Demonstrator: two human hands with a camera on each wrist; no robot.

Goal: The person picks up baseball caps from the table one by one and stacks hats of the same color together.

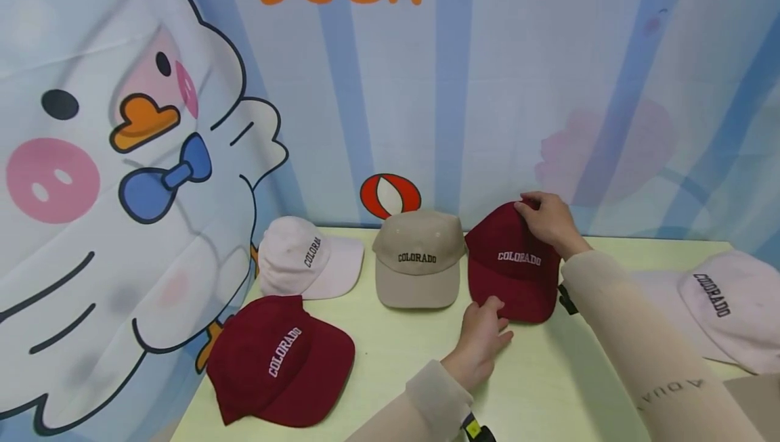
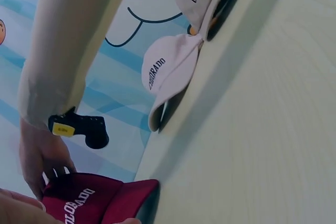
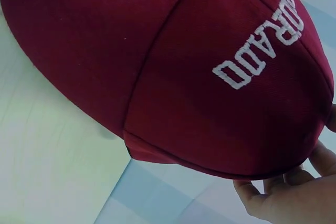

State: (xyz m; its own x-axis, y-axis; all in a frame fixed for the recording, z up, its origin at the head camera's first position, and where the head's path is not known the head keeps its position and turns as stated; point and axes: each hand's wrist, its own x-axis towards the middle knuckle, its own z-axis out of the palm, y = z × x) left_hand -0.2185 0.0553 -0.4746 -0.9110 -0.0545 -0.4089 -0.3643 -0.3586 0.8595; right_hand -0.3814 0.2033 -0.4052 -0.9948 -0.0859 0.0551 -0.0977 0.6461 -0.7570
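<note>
A maroon baseball cap (image 1: 508, 283) with white "COLORADO" lettering is at the back of the table, brim toward me. My right hand (image 1: 548, 220) grips the top of its crown; in the right wrist view, fingers (image 3: 294, 195) lie along the crown's edge, partly hidden behind it. By the front of the brim is my left hand (image 1: 480, 342), its fingers spread and extended. Whether the left fingertips touch the brim I cannot tell. Directly left of this cap sits a beige baseball cap (image 1: 417, 259) with dark lettering.
A white cap (image 1: 295, 259) lies at the back left, with another maroon cap (image 1: 280, 361) in front of it. A further white cap (image 1: 731, 306) lies at the right, beyond my right forearm. A duck-print cloth (image 1: 396, 90) hangs behind the pale table (image 1: 390, 381).
</note>
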